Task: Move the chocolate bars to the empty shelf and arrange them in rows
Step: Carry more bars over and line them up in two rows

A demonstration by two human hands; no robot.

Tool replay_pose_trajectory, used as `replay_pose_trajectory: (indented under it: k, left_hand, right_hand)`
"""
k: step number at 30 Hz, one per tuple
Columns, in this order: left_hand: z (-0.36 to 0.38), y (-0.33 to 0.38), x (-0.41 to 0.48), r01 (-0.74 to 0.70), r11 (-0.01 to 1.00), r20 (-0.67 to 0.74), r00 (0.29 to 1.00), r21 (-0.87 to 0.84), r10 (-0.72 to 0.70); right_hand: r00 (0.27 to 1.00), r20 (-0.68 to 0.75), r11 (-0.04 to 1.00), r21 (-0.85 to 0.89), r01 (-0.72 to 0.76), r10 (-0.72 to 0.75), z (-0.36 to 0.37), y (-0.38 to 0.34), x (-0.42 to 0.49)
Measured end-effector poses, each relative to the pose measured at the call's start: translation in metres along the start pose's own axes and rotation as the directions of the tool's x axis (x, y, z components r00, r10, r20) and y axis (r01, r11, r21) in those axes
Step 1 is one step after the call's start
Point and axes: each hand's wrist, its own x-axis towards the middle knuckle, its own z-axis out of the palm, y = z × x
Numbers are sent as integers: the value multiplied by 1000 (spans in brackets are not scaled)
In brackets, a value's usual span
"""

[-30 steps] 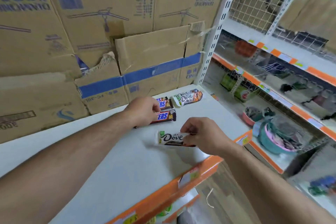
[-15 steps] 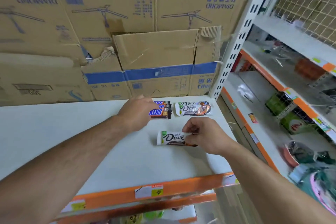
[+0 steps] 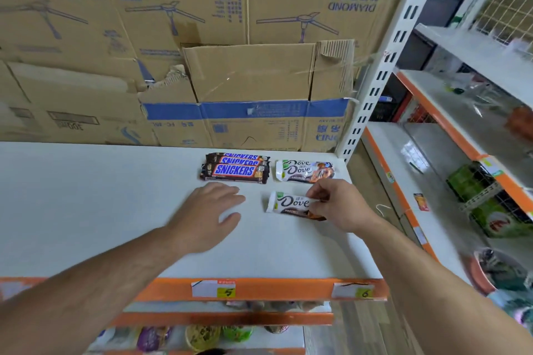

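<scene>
On the white shelf (image 3: 86, 210), near its back right corner, lies a small pile of Snickers bars (image 3: 235, 170). Beside them to the right are two overlapping white Dove bars (image 3: 302, 171). In front of that pair lies a single Dove bar (image 3: 288, 203), and my right hand (image 3: 337, 204) pinches its right end with thumb and fingers. My left hand (image 3: 210, 210) rests flat on the shelf just in front of the Snickers pile, fingers spread, holding nothing.
Large cardboard boxes (image 3: 202, 52) stand along the shelf's back. A white slotted upright (image 3: 383, 66) marks the right end. An orange front edge (image 3: 259, 288) carries price tags. Stocked shelves (image 3: 476, 181) run off to the right, and more goods sit on the shelf below (image 3: 202, 334).
My left hand has come off the Snickers bars and drawn back toward me, leaving them stacked. The right hand stays on the front Dove bar. The view has swung left and down.
</scene>
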Motion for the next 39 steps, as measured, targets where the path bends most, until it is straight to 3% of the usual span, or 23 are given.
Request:
replay_pose_trajectory:
  k: [7,13,20,35,39]
  left_hand:
    - [7,-3,-3,3,1000,-19,1000,-1,-3]
    - [9,-3,-5,18,1000,-28,999,6,-18]
    - [8,-4,-4,36,999,4,999,14,-36]
    - [7,-3,-2,35,999,-22,999,-2,-35]
    - [6,2,-2,24,1000,-38,999,-12,-25]
  right_hand:
    - [992,-123,999,-49,-20,14,-6,13,33]
    - [943,-290,908,-418,27,-162,9,19,38]
    - [917,-263,783,-617,79,-300,20,23,37]
    - [938,-247,814,-578,60,-245,18,15,34]
    - [914,-269,795,-600,88,-305,31,1,15]
